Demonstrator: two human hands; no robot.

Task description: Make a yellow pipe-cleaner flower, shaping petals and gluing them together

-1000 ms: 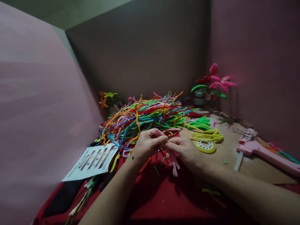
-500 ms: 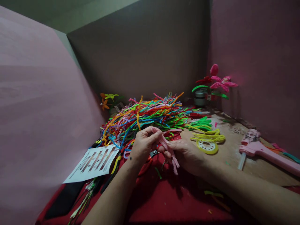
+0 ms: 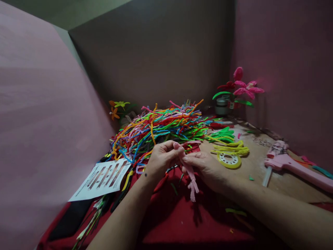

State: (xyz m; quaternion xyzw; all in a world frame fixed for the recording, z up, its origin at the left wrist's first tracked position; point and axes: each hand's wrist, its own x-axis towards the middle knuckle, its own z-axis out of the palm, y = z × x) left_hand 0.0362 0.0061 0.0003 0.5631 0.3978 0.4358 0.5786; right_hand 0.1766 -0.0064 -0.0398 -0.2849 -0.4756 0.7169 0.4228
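Between my hands is a light pink pipe cleaner piece (image 3: pixel 191 177), its strands side by side and its forked lower end hanging free over the red cloth (image 3: pixel 177 225). My left hand (image 3: pixel 164 158) pinches its upper end between thumb and fingers. Just below, my right hand (image 3: pixel 203 166) grips the same piece with thumb and fingertips; its other fingers are partly hidden. Under the hands lie red-handled pliers or cutters (image 3: pixel 160 184), largely covered by the left hand. A big heap of coloured pipe cleaners (image 3: pixel 166 125) lies just beyond.
A pink glue gun (image 3: pixel 286 165) lies on the brown board (image 3: pixel 256 173) at right, near a yellow tape roll (image 3: pixel 229 160) and yellow pipe cleaners (image 3: pixel 231 148). Left are a printed sheet (image 3: pixel 104 178), yellow-black pliers (image 3: pixel 126 184) and a dark phone-like slab (image 3: pixel 69 220). Pipe-cleaner flowers (image 3: pixel 248 89) stand behind.
Both hands keep hold of the pink piece. The right fingers have closed in around it, and its lower end now hangs slightly lower. The view has shifted a little.
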